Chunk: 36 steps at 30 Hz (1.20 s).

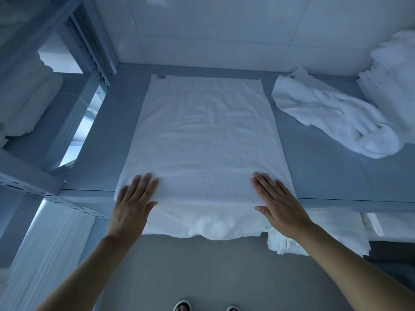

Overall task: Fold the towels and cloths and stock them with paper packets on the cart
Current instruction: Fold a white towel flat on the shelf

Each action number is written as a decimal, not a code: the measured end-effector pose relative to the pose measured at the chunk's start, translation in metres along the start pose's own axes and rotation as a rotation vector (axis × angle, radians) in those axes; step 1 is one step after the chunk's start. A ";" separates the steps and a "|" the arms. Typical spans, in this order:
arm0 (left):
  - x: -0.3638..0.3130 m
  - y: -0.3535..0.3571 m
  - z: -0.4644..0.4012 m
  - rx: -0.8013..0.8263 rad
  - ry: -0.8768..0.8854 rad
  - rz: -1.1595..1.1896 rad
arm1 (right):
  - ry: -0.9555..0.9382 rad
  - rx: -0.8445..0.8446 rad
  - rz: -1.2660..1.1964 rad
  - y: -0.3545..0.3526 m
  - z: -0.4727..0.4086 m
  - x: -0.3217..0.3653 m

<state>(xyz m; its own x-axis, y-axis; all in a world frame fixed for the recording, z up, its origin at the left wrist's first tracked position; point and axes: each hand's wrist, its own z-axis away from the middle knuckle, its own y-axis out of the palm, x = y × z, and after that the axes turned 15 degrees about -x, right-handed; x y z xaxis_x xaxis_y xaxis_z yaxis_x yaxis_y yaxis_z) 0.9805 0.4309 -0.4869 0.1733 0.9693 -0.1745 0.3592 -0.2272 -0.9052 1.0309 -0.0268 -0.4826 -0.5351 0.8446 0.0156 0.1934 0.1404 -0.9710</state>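
Note:
A white towel (pixel 204 133) lies spread flat on the grey shelf top (pixel 325 167), with its near end hanging over the front edge. My left hand (pixel 132 203) rests flat on the towel's near left corner, fingers apart. My right hand (pixel 278 203) presses flat on the near right corner, fingers together and holding nothing. A crumpled white towel (pixel 332 115) lies to the right on the same surface.
A pile of white linen (pixel 395 70) stands at the far right. Folded white stacks (pixel 318 232) sit on the shelf below at the right. A grey metal rack (pixel 67 90) with rolled white linen (pixel 24 99) stands to the left. A tiled wall is behind.

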 end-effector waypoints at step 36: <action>-0.049 -0.192 -0.009 0.008 -0.184 0.195 | 0.331 -0.070 -0.226 -0.182 0.028 0.032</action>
<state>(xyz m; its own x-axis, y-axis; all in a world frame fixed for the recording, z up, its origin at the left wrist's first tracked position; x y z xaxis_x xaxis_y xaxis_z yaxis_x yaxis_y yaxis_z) 0.9113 0.4265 -0.3009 0.0688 0.9081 -0.4130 0.3281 -0.4115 -0.8503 0.9553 -0.0397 -0.3117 -0.2789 0.9076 0.3137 0.1625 0.3666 -0.9161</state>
